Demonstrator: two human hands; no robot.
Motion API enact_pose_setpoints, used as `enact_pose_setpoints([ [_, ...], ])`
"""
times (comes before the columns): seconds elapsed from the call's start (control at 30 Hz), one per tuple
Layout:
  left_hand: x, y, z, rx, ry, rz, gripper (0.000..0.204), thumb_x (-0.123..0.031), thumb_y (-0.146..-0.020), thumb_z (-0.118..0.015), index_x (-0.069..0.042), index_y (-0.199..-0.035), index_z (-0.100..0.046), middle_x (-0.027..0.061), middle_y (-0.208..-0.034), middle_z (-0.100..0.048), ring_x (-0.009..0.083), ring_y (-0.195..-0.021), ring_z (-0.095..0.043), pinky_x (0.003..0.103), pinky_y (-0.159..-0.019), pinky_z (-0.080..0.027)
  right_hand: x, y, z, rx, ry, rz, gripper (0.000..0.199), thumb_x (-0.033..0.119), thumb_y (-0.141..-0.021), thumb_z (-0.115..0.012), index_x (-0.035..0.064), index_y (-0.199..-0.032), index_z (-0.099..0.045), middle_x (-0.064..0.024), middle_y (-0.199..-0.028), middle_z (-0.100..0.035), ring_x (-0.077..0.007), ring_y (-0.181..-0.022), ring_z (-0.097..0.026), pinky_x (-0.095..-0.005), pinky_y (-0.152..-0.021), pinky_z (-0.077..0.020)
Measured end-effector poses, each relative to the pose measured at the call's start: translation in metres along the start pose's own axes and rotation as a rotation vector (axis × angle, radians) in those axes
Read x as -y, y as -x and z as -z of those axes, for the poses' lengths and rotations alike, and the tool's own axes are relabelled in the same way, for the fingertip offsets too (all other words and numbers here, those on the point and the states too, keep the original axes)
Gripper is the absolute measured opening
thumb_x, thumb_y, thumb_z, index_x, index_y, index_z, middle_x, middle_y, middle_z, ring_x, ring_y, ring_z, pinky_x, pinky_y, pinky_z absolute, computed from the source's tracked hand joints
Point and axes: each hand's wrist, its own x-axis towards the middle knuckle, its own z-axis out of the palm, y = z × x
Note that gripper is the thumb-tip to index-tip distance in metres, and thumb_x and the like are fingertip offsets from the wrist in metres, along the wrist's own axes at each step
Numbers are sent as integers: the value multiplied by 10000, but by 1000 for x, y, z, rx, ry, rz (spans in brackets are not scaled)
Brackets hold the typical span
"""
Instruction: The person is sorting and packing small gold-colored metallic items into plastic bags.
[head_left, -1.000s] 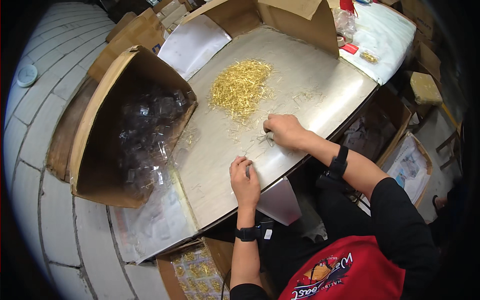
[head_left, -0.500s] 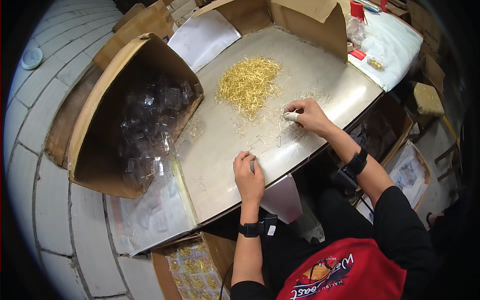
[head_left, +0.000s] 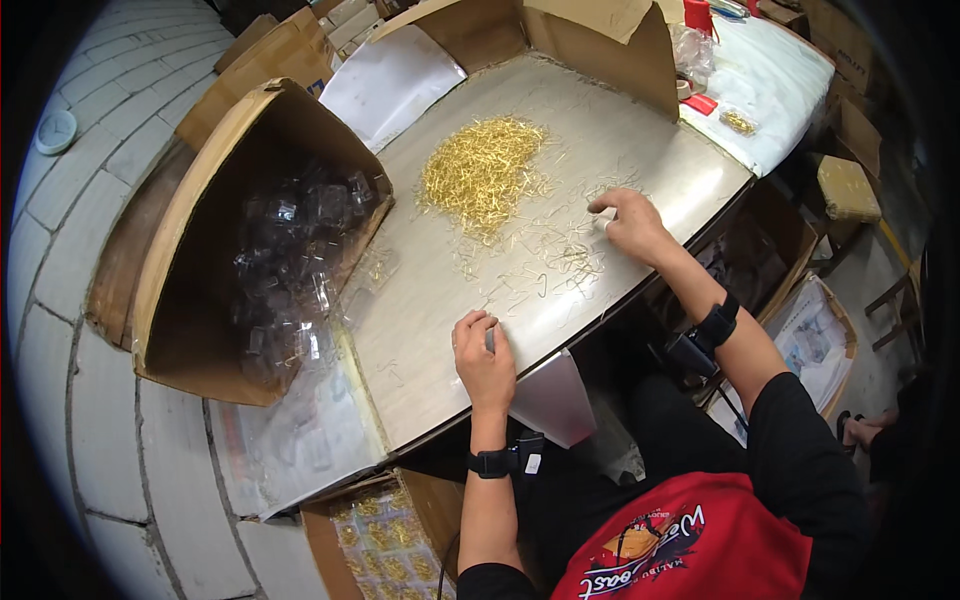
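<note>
Gold pins point(head_left: 484, 172) lie heaped on the far middle of the grey metal table point(head_left: 440, 300), with loose ones strewn thinly point(head_left: 560, 262) from the heap toward the near edge. Right hand point(head_left: 630, 222) rests palm down on the table among the scattered pins, to the right of the heap, fingers curled with the tips pressed to the surface; whether they pinch a pin cannot be told. Left hand point(head_left: 484, 358) sits near the table's front edge, well apart from the heap, fingers folded loosely inward, seemingly around something small and pale that is too hidden to tell. Both wrists carry black bands. To the left, an open cardboard box point(head_left: 190, 250) tipped on its side holds clear plastic cases point(head_left: 295, 250).
</note>
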Motion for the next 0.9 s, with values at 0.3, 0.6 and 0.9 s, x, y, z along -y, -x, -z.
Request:
enact_pose_setpoints([
  [0.3,1,0,0,-1,-42,-6,108,-2,-798,-572,21,-895,-614,154,-1015,-580,325,-1018,-545,385,-868,-442,12,6,-9,154,251,132,138,81,-748,-613,50,-871,-667,-137,-872,-646,-318,-862,-609,-390,-749,-480],
  [0.6,-1,1,-3,-8,-23,-24,108,2,-800,-568,27,-897,-609,158,-1013,-581,328,-1013,-546,391,-867,-445,1,-5,3,8,-4,158,124,119,-774,-619,38,-866,-637,-153,-823,-631,-319,-799,-603,-402,-728,-472],
  [0.9,1,1,-3,-7,-2,-27,114,4,-800,-565,29,-902,-609,160,-986,-592,332,-996,-551,388,-865,-445,12,8,-17,72,73,170,128,145,-796,-616,45,-875,-629,-136,-859,-624,-306,-812,-597,-381,-731,-471],
])
